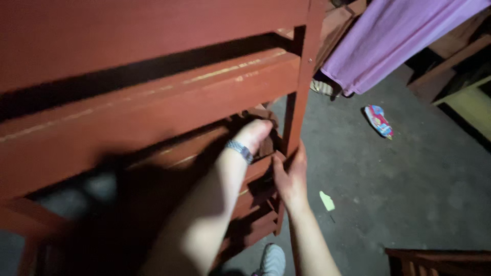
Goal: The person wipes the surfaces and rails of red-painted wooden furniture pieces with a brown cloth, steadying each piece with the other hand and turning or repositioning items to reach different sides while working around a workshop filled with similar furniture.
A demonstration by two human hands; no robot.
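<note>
A red-brown wooden frame of horizontal slats (153, 97) and an upright post (306, 71) fills the left of the view. My left hand (255, 134), with a metal watch on the wrist, reaches between the slats and presses a brownish pad or cloth (266, 145) against the wood; its fingers are curled around it. My right hand (291, 176) grips the lower part of the upright post, fingers wrapped around its edge.
A purple cloth (394, 36) hangs at the upper right. On the grey concrete floor (409, 189) lie a colourful wrapper (378, 121) and a pale scrap (327, 201). More wooden pieces stand at the right edge (450, 61) and bottom right (440, 258). A shoe (272, 259) shows below.
</note>
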